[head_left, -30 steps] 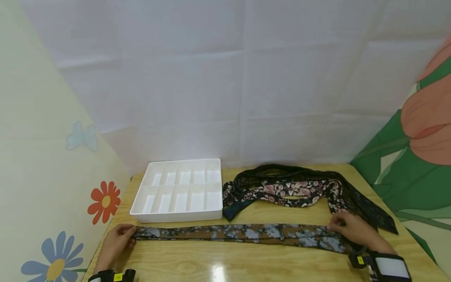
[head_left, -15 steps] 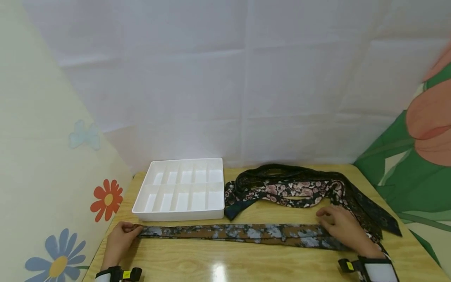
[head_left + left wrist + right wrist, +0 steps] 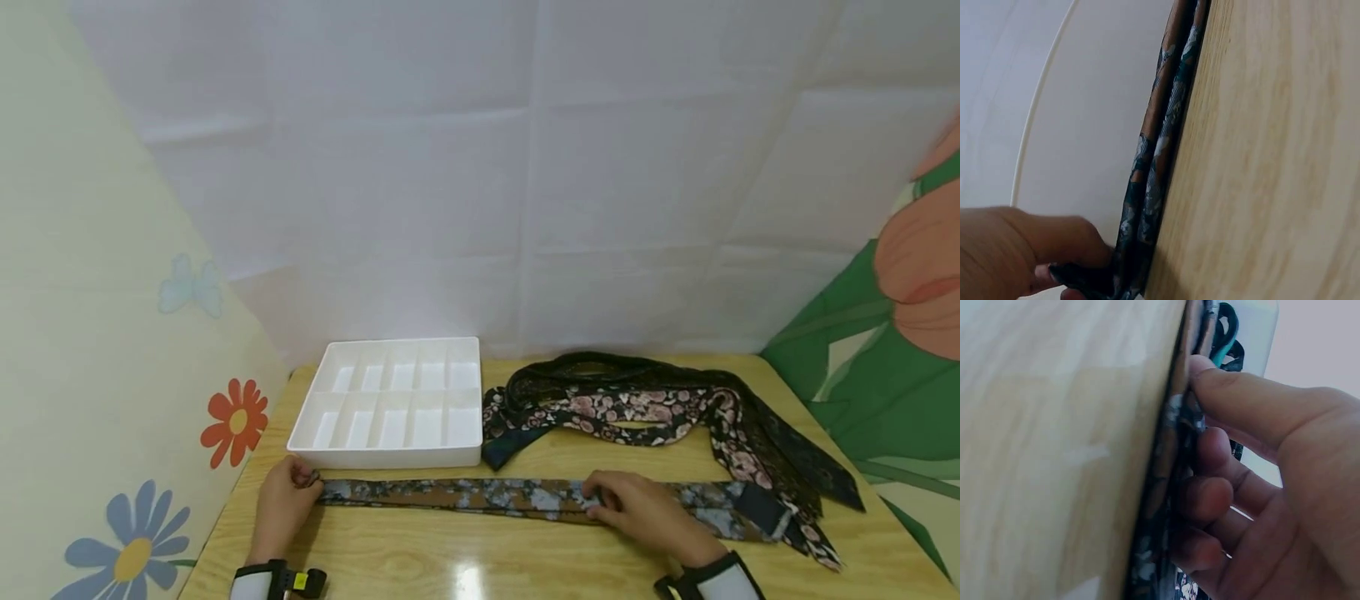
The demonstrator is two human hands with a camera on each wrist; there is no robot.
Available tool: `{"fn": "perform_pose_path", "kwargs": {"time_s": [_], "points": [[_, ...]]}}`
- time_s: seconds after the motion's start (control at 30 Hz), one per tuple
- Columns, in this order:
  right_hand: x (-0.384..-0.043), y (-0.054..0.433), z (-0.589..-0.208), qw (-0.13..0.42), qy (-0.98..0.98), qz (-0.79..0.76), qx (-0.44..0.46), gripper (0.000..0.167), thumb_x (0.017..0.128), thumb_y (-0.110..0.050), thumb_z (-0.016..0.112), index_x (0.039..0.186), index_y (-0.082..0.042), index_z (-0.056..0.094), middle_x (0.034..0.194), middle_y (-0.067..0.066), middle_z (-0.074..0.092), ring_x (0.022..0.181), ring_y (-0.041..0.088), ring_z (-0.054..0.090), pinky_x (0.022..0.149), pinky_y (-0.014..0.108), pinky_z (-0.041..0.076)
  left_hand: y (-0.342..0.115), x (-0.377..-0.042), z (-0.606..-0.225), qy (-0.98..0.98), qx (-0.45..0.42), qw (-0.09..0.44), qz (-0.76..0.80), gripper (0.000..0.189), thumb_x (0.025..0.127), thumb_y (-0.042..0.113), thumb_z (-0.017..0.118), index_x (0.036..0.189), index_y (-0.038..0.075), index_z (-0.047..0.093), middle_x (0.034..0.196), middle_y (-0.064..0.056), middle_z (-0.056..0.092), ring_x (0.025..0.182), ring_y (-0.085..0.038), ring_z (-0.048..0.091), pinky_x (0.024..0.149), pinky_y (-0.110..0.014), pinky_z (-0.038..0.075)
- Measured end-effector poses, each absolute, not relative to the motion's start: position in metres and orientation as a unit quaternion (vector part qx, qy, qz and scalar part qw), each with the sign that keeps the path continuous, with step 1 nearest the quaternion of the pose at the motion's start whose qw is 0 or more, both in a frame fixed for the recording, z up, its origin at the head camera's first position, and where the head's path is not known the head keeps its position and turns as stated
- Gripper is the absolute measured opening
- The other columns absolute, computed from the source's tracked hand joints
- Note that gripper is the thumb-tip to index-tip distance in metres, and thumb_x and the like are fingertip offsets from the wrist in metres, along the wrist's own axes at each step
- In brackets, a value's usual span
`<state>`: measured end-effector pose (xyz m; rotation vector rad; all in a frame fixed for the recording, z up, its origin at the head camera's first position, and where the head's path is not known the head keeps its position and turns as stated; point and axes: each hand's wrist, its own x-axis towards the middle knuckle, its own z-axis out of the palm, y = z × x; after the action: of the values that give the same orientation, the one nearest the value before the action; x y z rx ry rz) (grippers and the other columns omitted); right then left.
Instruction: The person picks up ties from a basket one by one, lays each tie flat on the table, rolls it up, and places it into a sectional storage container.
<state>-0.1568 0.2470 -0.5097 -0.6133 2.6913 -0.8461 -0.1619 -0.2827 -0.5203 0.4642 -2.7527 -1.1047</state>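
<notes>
A brown necktie [image 3: 502, 496] with blue-grey flowers lies lengthwise across the table front. My left hand [image 3: 283, 507] pinches its narrow left end; in the left wrist view the thumb [image 3: 1072, 240] and a fingertip hold the dark tip. About the tie's middle, my right hand [image 3: 648, 512] grips the fabric, thumb [image 3: 1229, 387] on it and curled fingers [image 3: 1207, 497] along its edge. A dark patch [image 3: 761, 508] shows at the wide right end. Behind lie a black necktie with pink roses [image 3: 645, 408] and other dark neckties [image 3: 622, 367], heaped together.
A white tray [image 3: 386, 458] with two rows of compartments stands at the back left, just behind the necktie's left part. The wooden table [image 3: 420, 558] meets a white-covered wall [image 3: 405, 208] at the back. Painted side walls [image 3: 862, 433] flank it.
My right hand has left the wide end and moved left to the necktie's middle, uncovering the dark patch and a rose-patterned tip. My left hand stays at the narrow end.
</notes>
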Motion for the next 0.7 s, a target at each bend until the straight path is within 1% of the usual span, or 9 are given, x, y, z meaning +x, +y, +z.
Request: {"fn": "perform_pose_path", "kwargs": {"time_s": [0.13, 0.2, 0.27, 0.37, 0.43, 0.6, 0.7], "points": [[-0.156, 0.251, -0.510, 0.132, 0.931, -0.283, -0.189, 0.016, 0.095, -0.031, 0.079, 0.108, -0.028, 0.072, 0.076, -0.010, 0.056, 0.061, 0.003, 0.048, 0.055, 0.026, 0.037, -0.275, -0.165, -0.519, -0.917, 0.144, 0.069, -0.365, 0.022, 0.095, 0.014, 0.069, 0.101, -0.007, 0.070, 0.094, -0.018, 0.064, 0.084, -0.027, 0.060, 0.064, -0.029, 0.045], [-0.157, 0.252, -0.510, 0.132, 0.931, -0.283, -0.187, 0.016, 0.095, -0.032, 0.079, 0.109, -0.028, 0.072, 0.076, -0.010, 0.057, 0.061, 0.004, 0.048, 0.055, 0.026, 0.037, -0.272, -0.165, -0.518, -0.917, 0.141, 0.072, -0.365, 0.024, 0.096, 0.014, 0.069, 0.104, -0.008, 0.072, 0.097, -0.020, 0.065, 0.087, -0.029, 0.062, 0.065, -0.031, 0.047], [-0.158, 0.252, -0.510, 0.135, 0.930, -0.285, -0.188, 0.016, 0.096, -0.032, 0.079, 0.109, -0.028, 0.072, 0.076, -0.010, 0.057, 0.061, 0.004, 0.049, 0.055, 0.026, 0.037, -0.272, -0.164, -0.519, -0.920, 0.146, 0.067, -0.358, 0.026, 0.095, 0.013, 0.070, 0.108, -0.010, 0.069, 0.100, -0.022, 0.064, 0.091, -0.032, 0.061, 0.069, -0.034, 0.048], [-0.159, 0.249, -0.508, 0.143, 0.926, -0.292, -0.191, 0.016, 0.095, -0.032, 0.079, 0.108, -0.028, 0.072, 0.076, -0.009, 0.057, 0.061, 0.004, 0.049, 0.055, 0.026, 0.037, -0.272, -0.161, -0.520, -0.917, 0.164, 0.044, -0.361, 0.033, 0.091, 0.013, 0.074, 0.112, -0.010, 0.063, 0.103, -0.026, 0.063, 0.093, -0.035, 0.061, 0.073, -0.038, 0.048], [-0.160, 0.247, -0.507, 0.148, 0.924, -0.294, -0.194, 0.016, 0.095, -0.033, 0.079, 0.108, -0.027, 0.071, 0.076, -0.009, 0.057, 0.062, 0.004, 0.049, 0.055, 0.026, 0.037, -0.272, -0.159, -0.520, -0.915, 0.173, 0.036, -0.363, 0.036, 0.090, 0.013, 0.075, 0.112, -0.010, 0.059, 0.104, -0.026, 0.063, 0.094, -0.035, 0.060, 0.076, -0.039, 0.048], [-0.160, 0.244, -0.506, 0.150, 0.923, -0.293, -0.197, 0.017, 0.095, -0.033, 0.079, 0.108, -0.027, 0.071, 0.076, -0.009, 0.057, 0.062, 0.005, 0.049, 0.055, 0.027, 0.037, -0.264, -0.158, -0.520, -0.911, 0.144, 0.063, -0.382, 0.030, 0.085, 0.001, 0.078, 0.105, -0.006, 0.056, 0.098, -0.020, 0.060, 0.091, -0.032, 0.058, 0.076, -0.038, 0.046], [-0.159, 0.243, -0.506, 0.152, 0.924, -0.293, -0.195, 0.017, 0.095, -0.032, 0.079, 0.108, -0.026, 0.071, 0.076, -0.008, 0.057, 0.062, 0.005, 0.049, 0.056, 0.027, 0.037, -0.257, -0.159, -0.520, -0.915, 0.117, 0.079, -0.378, 0.025, 0.084, 0.000, 0.080, 0.099, -0.004, 0.060, 0.095, -0.017, 0.060, 0.088, -0.028, 0.058, 0.074, -0.037, 0.046]]}}
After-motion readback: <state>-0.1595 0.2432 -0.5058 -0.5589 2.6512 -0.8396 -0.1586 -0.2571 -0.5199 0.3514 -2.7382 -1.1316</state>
